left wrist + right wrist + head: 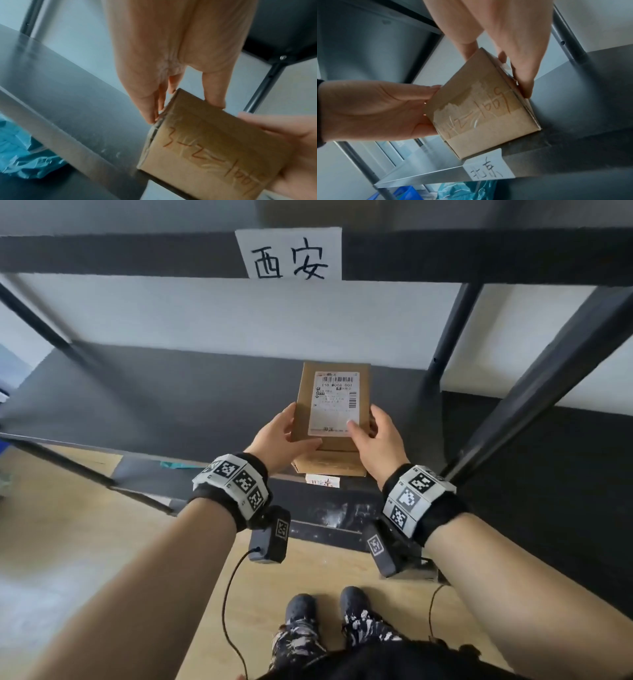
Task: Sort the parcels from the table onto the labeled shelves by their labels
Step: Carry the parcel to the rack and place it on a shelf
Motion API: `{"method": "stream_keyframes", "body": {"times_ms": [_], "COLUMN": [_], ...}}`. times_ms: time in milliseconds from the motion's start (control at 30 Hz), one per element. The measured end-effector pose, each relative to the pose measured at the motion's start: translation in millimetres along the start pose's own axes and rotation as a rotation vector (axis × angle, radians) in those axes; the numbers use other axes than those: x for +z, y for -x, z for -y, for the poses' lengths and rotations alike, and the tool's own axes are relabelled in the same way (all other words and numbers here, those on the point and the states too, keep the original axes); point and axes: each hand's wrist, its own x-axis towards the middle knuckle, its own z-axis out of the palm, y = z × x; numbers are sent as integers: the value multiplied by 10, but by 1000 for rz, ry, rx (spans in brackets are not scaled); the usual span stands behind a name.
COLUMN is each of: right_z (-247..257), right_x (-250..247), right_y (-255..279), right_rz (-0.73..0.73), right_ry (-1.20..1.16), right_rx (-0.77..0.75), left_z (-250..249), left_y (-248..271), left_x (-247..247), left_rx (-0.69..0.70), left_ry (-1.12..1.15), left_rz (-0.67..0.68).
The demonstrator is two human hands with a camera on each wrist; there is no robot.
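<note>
A brown cardboard parcel (334, 402) with a white shipping label on top sits at the front edge of the dark metal shelf (171, 405). That shelf's paper label reads 北京 (322, 481). My left hand (291, 429) grips the parcel's left side and my right hand (366, 426) grips its right side, thumb on the shipping label. In the left wrist view, my left hand's fingers (154, 108) lie along the side of the parcel (205, 148). The parcel (479, 115) shows a taped, handwritten near end in the right wrist view, just above the 北京 label (488, 171).
The shelf beam above carries a paper label 西安 (291, 254). Dark uprights (445, 337) and a slanted brace (548, 378) stand to the right. A blue plastic bag (25, 155) and a blue crate (406, 192) lie below the shelf. My feet (325, 604) stand on wooden floor.
</note>
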Motion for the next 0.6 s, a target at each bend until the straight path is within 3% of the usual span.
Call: {"method": "stream_keyframes", "body": {"times_ms": [333,600], "right_z": [283,361], "right_x": [181,218], "right_y": [-461,-759], "right_rz": [-185,-209], "right_ry": [277,308], "right_rx": [-94,-31], "left_z": [-54,-111], "left_y": [-574,-897], "left_x": [-202,-253], "left_rx": [167,186], "left_ry": [-105,-153], "left_rz": [-65,-69]}}
